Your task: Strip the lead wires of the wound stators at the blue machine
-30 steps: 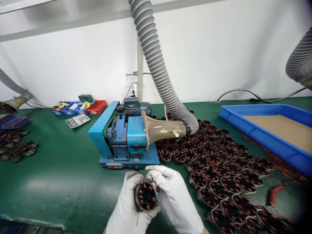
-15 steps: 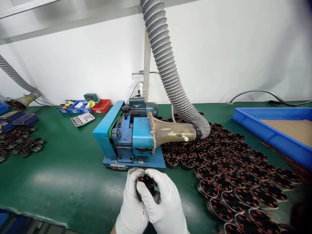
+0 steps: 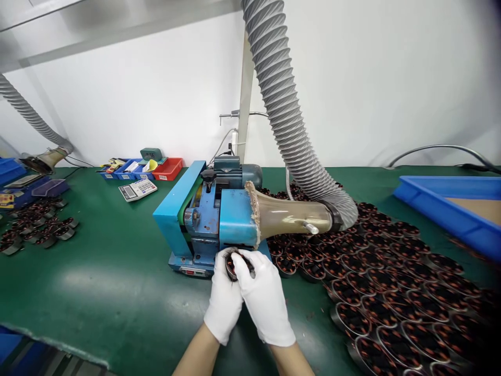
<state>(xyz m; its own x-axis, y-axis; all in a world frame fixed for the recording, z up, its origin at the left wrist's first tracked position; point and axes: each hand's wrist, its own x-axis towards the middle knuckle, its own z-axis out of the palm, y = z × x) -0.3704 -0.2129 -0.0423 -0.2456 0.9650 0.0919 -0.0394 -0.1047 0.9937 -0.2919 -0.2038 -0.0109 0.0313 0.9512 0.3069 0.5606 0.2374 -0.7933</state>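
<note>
Both my hands wear white gloves and close together around one round motor stator (image 3: 234,264) with copper windings. My left hand (image 3: 224,297) cups it from the left, my right hand (image 3: 263,297) wraps it from the right. The stator is pressed up against the front of a small blue bench machine (image 3: 211,216), just under its opening. A clear funnel (image 3: 289,216) on the machine's right side joins a grey ribbed suction hose (image 3: 289,115).
Several stators (image 3: 383,292) lie packed together on the green bench (image 3: 97,282) to my right. A blue tray (image 3: 450,209) stands at far right. At the left are more stators (image 3: 35,230), a calculator (image 3: 138,189) and small blue and red bins (image 3: 152,168).
My hands have carried the stator away from me, from near the bench's front edge up to the machine's front. The view has shifted left.
</note>
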